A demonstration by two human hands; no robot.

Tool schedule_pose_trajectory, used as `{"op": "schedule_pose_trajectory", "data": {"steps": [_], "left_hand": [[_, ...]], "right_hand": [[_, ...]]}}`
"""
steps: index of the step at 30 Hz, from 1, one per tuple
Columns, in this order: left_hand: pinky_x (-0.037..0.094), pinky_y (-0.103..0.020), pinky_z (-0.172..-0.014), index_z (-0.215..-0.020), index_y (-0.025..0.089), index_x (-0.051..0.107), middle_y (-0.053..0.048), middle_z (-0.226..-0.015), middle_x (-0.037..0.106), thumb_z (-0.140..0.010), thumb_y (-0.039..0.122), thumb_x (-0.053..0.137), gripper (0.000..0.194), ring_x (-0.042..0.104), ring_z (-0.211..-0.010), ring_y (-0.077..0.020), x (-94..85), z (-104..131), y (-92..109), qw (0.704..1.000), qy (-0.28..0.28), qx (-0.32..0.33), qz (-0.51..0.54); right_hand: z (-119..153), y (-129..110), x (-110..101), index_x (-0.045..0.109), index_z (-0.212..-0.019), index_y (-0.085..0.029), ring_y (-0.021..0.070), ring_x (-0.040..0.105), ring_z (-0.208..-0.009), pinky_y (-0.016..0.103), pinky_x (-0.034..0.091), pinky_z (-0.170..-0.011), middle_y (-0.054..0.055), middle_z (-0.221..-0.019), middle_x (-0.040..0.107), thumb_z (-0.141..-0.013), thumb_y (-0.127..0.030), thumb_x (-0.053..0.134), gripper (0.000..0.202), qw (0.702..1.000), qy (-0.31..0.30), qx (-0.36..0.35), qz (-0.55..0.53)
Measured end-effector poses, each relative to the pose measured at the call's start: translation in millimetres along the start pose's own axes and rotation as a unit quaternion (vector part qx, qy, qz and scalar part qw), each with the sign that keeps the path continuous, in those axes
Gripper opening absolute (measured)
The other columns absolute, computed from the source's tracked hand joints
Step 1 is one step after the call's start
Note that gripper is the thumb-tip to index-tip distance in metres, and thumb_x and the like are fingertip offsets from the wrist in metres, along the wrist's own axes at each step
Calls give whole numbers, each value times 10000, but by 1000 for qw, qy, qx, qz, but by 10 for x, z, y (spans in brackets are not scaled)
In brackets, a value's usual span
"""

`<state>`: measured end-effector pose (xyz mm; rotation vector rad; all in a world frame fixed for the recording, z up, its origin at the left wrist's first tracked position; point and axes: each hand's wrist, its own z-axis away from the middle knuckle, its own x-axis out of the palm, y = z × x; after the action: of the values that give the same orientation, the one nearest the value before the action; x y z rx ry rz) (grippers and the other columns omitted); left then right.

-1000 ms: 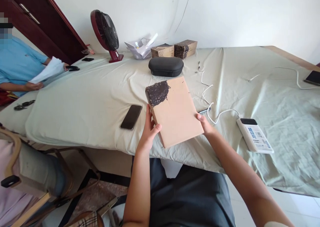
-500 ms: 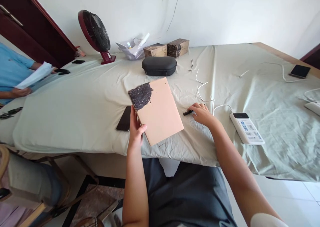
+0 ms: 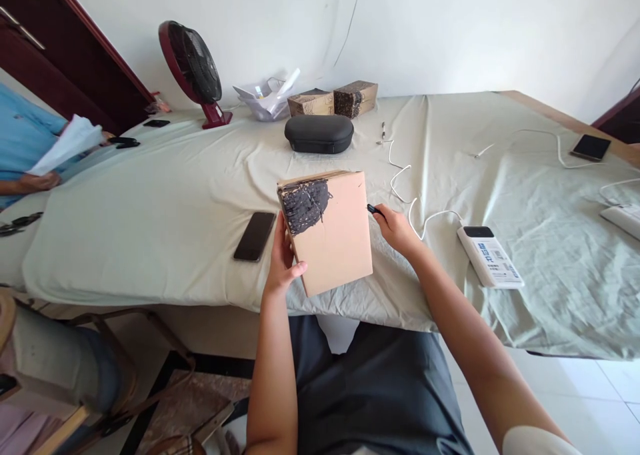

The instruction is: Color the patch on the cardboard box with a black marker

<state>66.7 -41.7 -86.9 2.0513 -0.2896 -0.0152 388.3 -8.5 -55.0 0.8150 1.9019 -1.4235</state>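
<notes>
A cardboard box [image 3: 337, 241] is tilted up over the cloth, with a patch of black scribble at its upper left corner. Gripping its left edge is my left hand [image 3: 285, 261], thumb on the front face and the other fingers behind. My right hand [image 3: 395, 227] is closed around a black marker [image 3: 373, 209], whose end points at the box's right edge; whether it touches the box I cannot tell. A black phone [image 3: 255, 236] lies flat just left of the box.
Behind the box are a black hard case [image 3: 319, 135], two patterned boxes [image 3: 355, 99], a plastic basket [image 3: 267, 105] and a fan [image 3: 197, 68]. A white power bank [image 3: 491, 258] with a cable [image 3: 400, 175] lies right. A person in blue [image 3: 30, 135] holds papers at far left.
The box has turned more upright and shifted right, showing its top side. My right hand has lifted the marker from the cloth and brought it up beside the box.
</notes>
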Motion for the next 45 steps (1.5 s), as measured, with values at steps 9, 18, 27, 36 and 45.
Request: {"op": "schedule_pose_trajectory", "data": {"steps": [9,18,27,36,45], "left_hand": [[525,-531,-1170,-1722,447,312,-95,-1708,492,-758,648,886,1140,534,-1539,-404,-4,13,-42,1000,-7,3,22],[576,-430,-1083,-1754,332,254,-140,-1621,568,-751,656,875,1223,627,-1406,-347,61,12,-25,1000,-14,-10,13],[564,-465,-1096,-1766,305,219,-151,-1470,665,-750,645,880,1259,685,-1317,-353,87,12,-15,1000,-2,-26,17],[589,-448,-1021,-1763,387,194,-140,-1594,585,-756,616,901,1251,649,-1362,-363,158,-3,84,999,-19,-40,1],[570,-573,-1111,-1737,495,212,-86,-1726,452,-804,607,874,1150,565,-1494,-415,196,51,141,999,-15,-41,-9]], "right_hand": [[56,-281,44,643,-1314,-236,316,748,-883,329,377,-687,141,-1050,808,-1150,-357,315,386,966,-98,121,206],[178,-467,-36,389,-1654,-78,412,781,-1050,415,511,-829,255,-1129,802,-1086,-403,512,666,928,-131,220,271],[667,-393,-488,653,-1093,-259,271,780,-807,427,624,-684,51,-927,703,-947,-449,605,244,907,22,81,-413],[367,-1456,-160,591,-1088,-301,144,402,-472,287,285,-459,-69,-601,440,-1051,-736,444,460,898,179,-131,-379],[269,-1523,345,624,-922,-279,157,468,-578,342,467,-606,-28,-726,619,-876,-185,639,106,898,337,-200,-199]]}}
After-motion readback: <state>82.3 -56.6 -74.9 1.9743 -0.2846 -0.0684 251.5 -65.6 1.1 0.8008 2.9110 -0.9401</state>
